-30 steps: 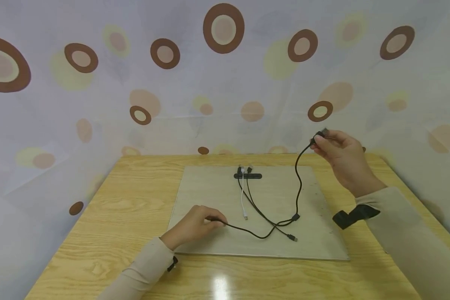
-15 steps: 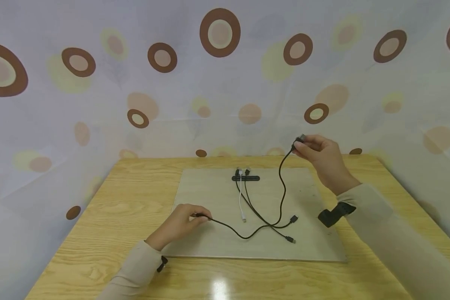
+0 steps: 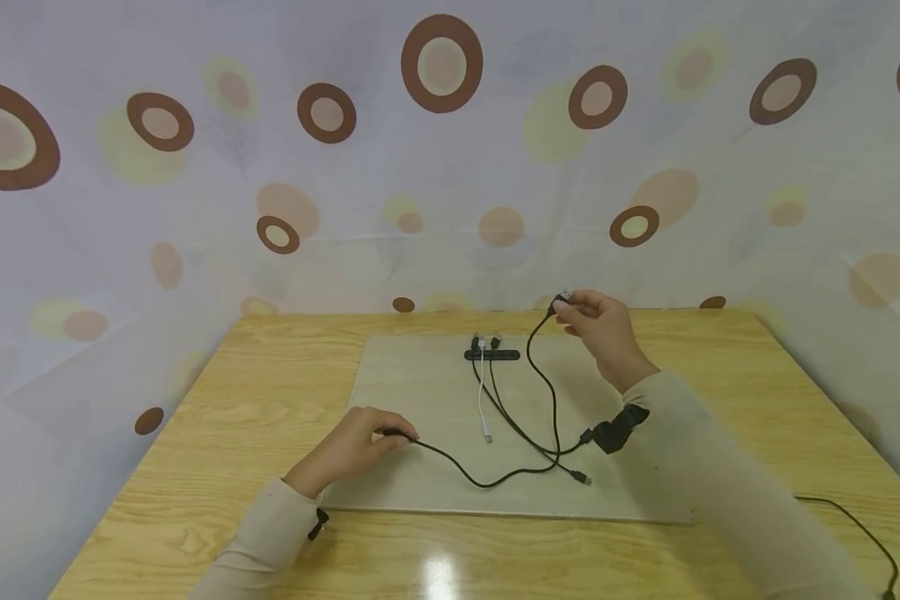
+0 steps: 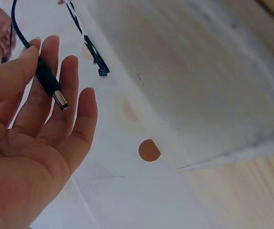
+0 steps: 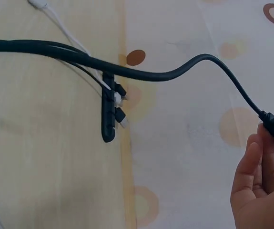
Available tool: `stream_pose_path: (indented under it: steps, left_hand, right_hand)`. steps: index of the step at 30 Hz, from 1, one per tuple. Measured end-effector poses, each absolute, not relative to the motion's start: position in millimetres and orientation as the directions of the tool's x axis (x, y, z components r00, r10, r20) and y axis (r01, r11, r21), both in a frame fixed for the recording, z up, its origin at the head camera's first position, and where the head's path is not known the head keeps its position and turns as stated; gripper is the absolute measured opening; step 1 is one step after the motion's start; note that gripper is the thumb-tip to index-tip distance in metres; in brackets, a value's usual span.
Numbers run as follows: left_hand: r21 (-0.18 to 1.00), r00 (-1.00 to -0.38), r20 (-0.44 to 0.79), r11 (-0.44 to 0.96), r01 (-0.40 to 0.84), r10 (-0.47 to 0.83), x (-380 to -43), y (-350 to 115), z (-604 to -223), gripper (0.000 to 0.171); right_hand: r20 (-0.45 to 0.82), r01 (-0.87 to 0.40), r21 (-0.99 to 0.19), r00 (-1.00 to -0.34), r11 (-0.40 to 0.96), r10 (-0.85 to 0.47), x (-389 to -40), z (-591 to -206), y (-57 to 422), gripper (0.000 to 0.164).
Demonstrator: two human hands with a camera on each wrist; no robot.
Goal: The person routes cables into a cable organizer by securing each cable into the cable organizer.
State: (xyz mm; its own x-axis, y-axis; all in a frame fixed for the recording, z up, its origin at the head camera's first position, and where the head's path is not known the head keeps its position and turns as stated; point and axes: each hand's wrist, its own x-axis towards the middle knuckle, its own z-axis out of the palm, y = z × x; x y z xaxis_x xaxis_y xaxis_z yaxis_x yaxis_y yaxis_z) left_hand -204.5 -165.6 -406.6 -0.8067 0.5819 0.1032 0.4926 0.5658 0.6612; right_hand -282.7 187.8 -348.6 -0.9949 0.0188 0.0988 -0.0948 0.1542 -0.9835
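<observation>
Held cable: a black cable [image 3: 487, 486] hung in a loose curve across the centre of the head frame, crossing in front of the pale board [image 3: 420, 392].
Left hand: at lower left of centre, the left hand [image 3: 356, 446] pinched the end with the barrel plug [image 4: 48, 78] between thumb and forefinger; the metal tip pointed away from the thumb, the other fingers loosely extended.
Right hand: right of centre, higher up, the right hand [image 3: 606, 333] pinched the USB plug [image 3: 557, 305] at the other end, its metal part showing above the fingertips.
Holder: a black strip [image 3: 504, 356] lay near the board's upper edge, holding a white cable [image 3: 482, 400] and two other black cables [image 3: 506, 413].
Surface: the board lay on a wood-grain tabletop [image 3: 285, 375].
Lower right: a thin black cord [image 3: 870, 537] curved beside the sleeve.
Backdrop: a spotted sheet [image 3: 420, 167] filled the upper frame.
</observation>
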Motion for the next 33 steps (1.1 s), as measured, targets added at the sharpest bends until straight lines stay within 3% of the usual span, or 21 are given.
stream_pose_path:
  steps: [5, 13, 20, 33]
  left_hand:
    - [0.676, -0.815, 0.099, 0.563, 0.476, 0.571, -204, -167, -407, 0.014]
    - [0.656, -0.817, 0.129, 0.57, 0.495, 0.562, -208, -167, -407, 0.015]
    - [0.642, -0.803, 0.167, 0.555, 0.528, 0.572, -213, -160, -406, 0.014]
    - [0.65, -0.807, 0.154, 0.557, 0.517, 0.57, -214, -157, -408, 0.012]
  right_hand:
    - [0.133, -0.121, -0.953, -0.991, 0.279, 0.026, -288, -365, 186, 0.039]
    - [0.197, -0.181, -0.894, -0.98, 0.41, -0.003, -299, -384, 182, 0.028]
    - [0.334, -0.307, -0.74, -0.94, 0.598, -0.069, -309, -396, 181, 0.023]
    - [0.348, -0.325, -0.682, -0.932, 0.656, -0.1, -318, -405, 175, 0.021]
